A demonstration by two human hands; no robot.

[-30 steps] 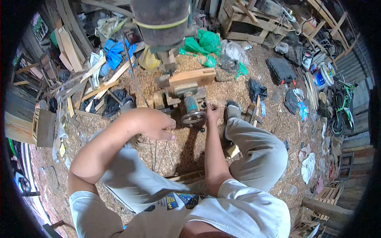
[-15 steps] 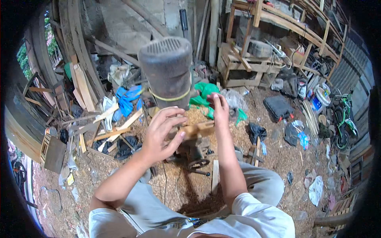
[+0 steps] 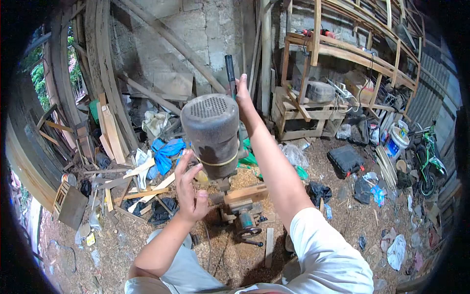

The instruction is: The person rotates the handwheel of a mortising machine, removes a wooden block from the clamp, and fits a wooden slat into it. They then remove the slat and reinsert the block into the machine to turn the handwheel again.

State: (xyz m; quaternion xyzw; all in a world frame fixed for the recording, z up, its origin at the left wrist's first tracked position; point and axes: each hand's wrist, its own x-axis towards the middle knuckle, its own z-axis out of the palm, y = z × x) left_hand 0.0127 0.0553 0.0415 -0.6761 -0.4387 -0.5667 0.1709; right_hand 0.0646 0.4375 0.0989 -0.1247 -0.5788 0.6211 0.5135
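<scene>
In front of me stands an upright machine with a dark, dusty motor housing (image 3: pixel 209 137), vented on top and ringed by a yellow band. Below it, a piece of wood (image 3: pixel 247 194) lies on a vise-like base with a handwheel (image 3: pixel 248 233). A black-gripped lever (image 3: pixel 229 68) rises behind the housing. My right hand (image 3: pixel 242 93) is beside this lever, its visible fingers stretched upward; contact is hard to judge. My left hand (image 3: pixel 190 193) is left of the housing, fingers spread, holding nothing.
Wood shavings cover the floor. Scrap wood (image 3: pixel 142 193) and a blue plastic bag (image 3: pixel 166 154) lie to the left. A black case (image 3: pixel 345 160), a white bucket (image 3: pixel 397 139) and a small green bike (image 3: pixel 428 164) are at the right. A wooden rack (image 3: pixel 362 51) stands behind.
My right hand has moved from above the wood up and forward to the lever. My left hand has moved away from the wood, to the left. The view has tilted up.
</scene>
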